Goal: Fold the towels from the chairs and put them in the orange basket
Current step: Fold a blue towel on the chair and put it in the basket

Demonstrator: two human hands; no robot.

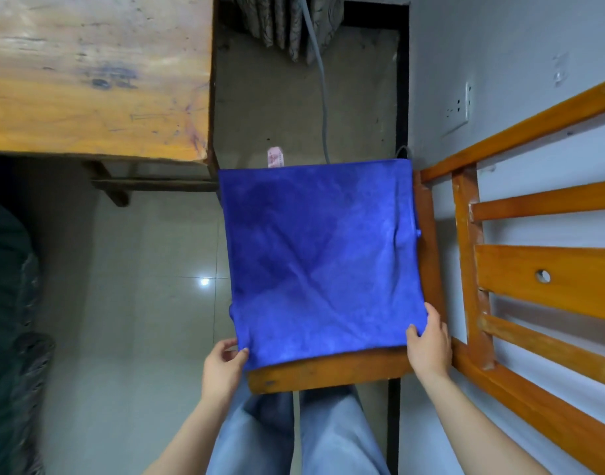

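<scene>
A blue towel (321,258) lies spread flat over the seat of a wooden chair (328,371) in the middle of the head view. My left hand (222,366) pinches the towel's near left corner between thumb and fingers. My right hand (429,341) grips the near right corner, thumb on top of the cloth. The far edge of the towel reaches the seat's far end. The orange basket is not in view.
A worn wooden table (95,73) stands at the upper left. The chair's slatted backrest (541,269) runs along the right, by a white wall with a socket (460,106). A grey cable (323,97) hangs beyond the chair. Dark fabric (9,320) lies at the left.
</scene>
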